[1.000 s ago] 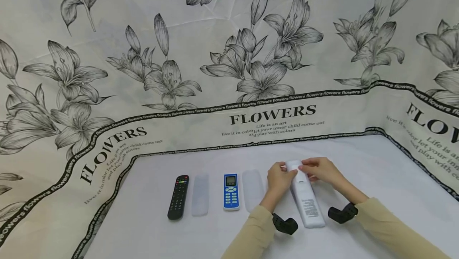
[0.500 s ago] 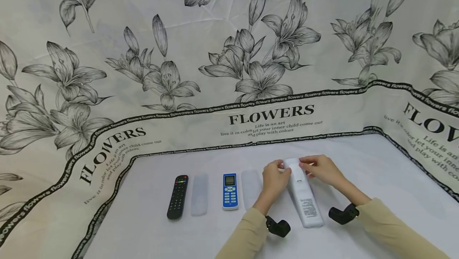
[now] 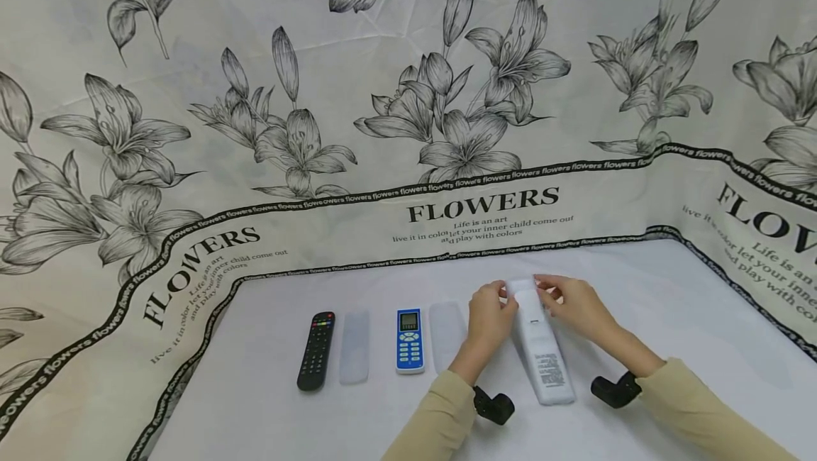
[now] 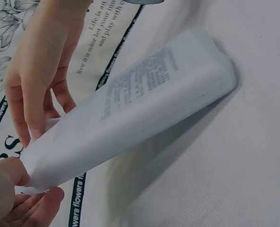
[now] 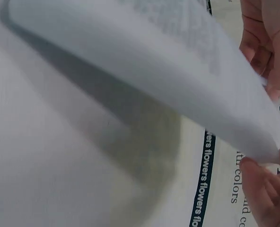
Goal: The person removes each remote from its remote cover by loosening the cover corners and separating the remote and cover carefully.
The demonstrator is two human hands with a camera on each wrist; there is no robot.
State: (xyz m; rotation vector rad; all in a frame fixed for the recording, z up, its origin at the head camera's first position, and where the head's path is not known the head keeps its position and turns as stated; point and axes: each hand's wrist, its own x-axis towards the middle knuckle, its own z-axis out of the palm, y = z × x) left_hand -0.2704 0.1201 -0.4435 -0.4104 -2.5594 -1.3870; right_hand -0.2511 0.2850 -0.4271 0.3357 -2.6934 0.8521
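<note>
- Left hand [image 3: 489, 313]: thumb and fingers together, pinched on the left corner of the far end of 1 white remote [image 3: 539, 340].
- Right hand [image 3: 577, 305]: thumb and fingers together, pinched on the right corner of the same end, opposite.
- White remote, back face up, in a translucent covering; printed label [image 3: 549, 370] toward the near end; near end down on the table [image 3: 676, 305], held end tilted up, shadow beneath.
- Left of the hands, from the left: 1 black remote [image 3: 316, 351], 1 flat translucent cover [image 3: 354, 347], 1 blue remote [image 3: 410, 340] with small screen, 1 second translucent cover [image 3: 447, 330], partly behind the left hand.
- Table surface: white cloth.
- At the wrists: 2 black devices [image 3: 615, 390], 1 per arm; beige sleeves [image 3: 702, 397].
- Behind and to both sides: pale hanging cloth [image 3: 383, 35], lily drawings, black bands, "FLOWERS" lettering.
</note>
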